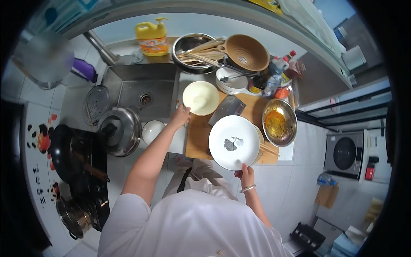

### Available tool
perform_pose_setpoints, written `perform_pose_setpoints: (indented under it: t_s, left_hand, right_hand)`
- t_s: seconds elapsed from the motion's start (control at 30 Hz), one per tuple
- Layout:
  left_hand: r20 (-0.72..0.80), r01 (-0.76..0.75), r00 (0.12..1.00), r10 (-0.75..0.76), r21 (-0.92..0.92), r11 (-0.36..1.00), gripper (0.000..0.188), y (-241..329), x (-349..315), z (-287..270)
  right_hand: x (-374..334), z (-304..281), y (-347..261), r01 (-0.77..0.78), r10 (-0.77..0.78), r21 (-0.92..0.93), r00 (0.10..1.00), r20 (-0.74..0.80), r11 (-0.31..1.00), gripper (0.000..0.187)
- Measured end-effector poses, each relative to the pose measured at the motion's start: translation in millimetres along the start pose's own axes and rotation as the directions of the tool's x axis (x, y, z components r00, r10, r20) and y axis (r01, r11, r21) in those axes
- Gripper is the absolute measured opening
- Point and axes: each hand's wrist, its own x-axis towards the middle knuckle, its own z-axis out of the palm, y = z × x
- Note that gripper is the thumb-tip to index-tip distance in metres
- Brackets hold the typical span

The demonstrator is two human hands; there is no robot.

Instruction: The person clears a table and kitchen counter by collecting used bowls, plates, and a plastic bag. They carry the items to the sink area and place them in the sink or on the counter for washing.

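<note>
My left hand (181, 115) grips the near-left rim of a cream bowl (201, 97) over the far-left part of the wooden cutting board (198, 139). The bowl looks to have nothing in it. With my right hand (245, 174) I hold the near edge of a white plate (220, 147) printed with a dark leaf; the fingers underneath are partly hidden. Behind the plate lies a cleaver (226, 109) with a broad grey blade. Pale chopsticks (269, 148) and the rim of another round dish show from under the plate's right side.
Right of the board sits a metal bowl (280, 124) with orange, oily residue. Farther back are a white bowl (231, 81), a brown colander (246, 52) and a steel basin (176, 53) of chopsticks. A sink (128, 92) and lidded pot (120, 132) stand left.
</note>
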Motion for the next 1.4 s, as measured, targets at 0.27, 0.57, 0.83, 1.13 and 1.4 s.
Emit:
perform_pose_setpoints:
  t_s: [0.27, 0.57, 0.83, 1.13, 1.4]
  left_hand:
    - [-0.132, -0.028, 0.991, 0.001, -0.201, 0.979, 0.021, 15.7, 15.3, 12.0]
    - [-0.219, 0.025, 0.974, -0.054, -0.133, 0.991, 0.018, -3.2, 34.8, -49.0]
    - [-0.177, 0.127, 0.972, -0.156, -0.166, 0.978, 0.022, 0.0, 35.8, -62.5]
    - [-0.200, 0.132, 0.966, -0.165, -0.167, 0.977, 0.022, 5.2, 44.3, -60.5]
    - [-0.072, 0.188, 0.978, -0.198, -0.131, 0.973, 0.036, 0.5, 49.1, -68.1]
  right_hand:
    - [14.8, 8.2, -13.8, 0.048, -0.052, -0.026, 0.983, -0.176, 0.999, 0.040]
    - [50.9, 24.3, -44.7, 0.065, -0.065, -0.006, 0.992, -0.104, 0.998, 0.039]
    - [97.2, 60.5, -45.8, 0.012, -0.013, -0.051, 1.000, -0.015, 0.999, 0.038]
    - [104.9, 93.6, -52.1, -0.057, 0.056, -0.021, 0.998, -0.007, 0.998, 0.039]
    - [115.0, 101.6, -40.6, -0.082, 0.082, 0.024, 0.997, -0.009, 0.996, 0.039]
